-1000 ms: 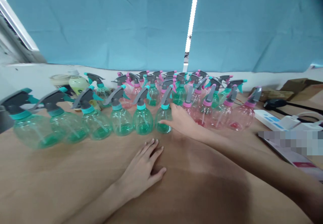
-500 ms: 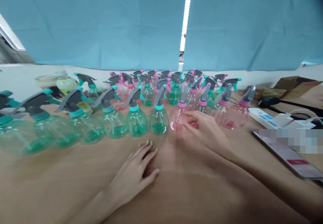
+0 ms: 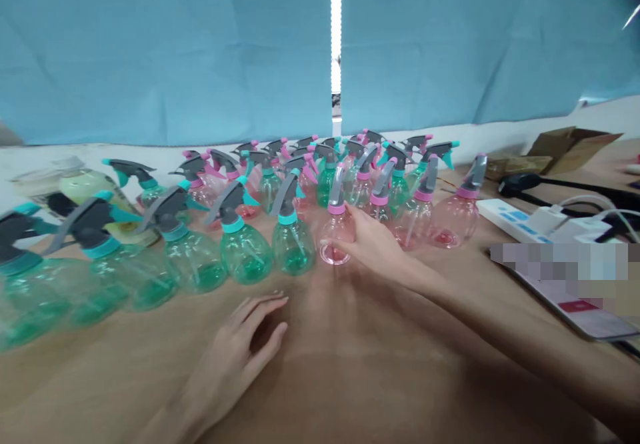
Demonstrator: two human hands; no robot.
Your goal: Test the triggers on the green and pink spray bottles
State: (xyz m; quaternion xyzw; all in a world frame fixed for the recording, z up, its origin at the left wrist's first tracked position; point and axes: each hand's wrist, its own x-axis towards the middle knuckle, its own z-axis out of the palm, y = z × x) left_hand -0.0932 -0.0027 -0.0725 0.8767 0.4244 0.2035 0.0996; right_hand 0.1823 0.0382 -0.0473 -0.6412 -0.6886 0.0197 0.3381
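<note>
My right hand (image 3: 375,241) is closed around a clear pink spray bottle (image 3: 336,227) with a pink collar and grey trigger head. Its thumb lies across the front of the body; the other fingers are partly hidden behind it. The bottle stands upright on the table, close beside a green spray bottle (image 3: 294,247) at the right end of a front row of several green ones. My left hand (image 3: 245,337) is open over the table in front of that row, holding nothing, with its fingers loosely curved. Right of my right hand stand more pink bottles, among them an outer pink spray bottle (image 3: 455,221).
More green and pink spray bottles crowd the back. A white power strip (image 3: 510,219) with plugs and cables, a phone (image 3: 575,307) and an open cardboard box (image 3: 573,151) occupy the right side. A pale-green container (image 3: 90,187) stands at the left, and a blue cloth (image 3: 200,51) hangs behind.
My view has turned somewhat to the right. My right hand has reached further around the pink spray bottle and now grips it. My left hand has lifted slightly and its fingers have curled a little.
</note>
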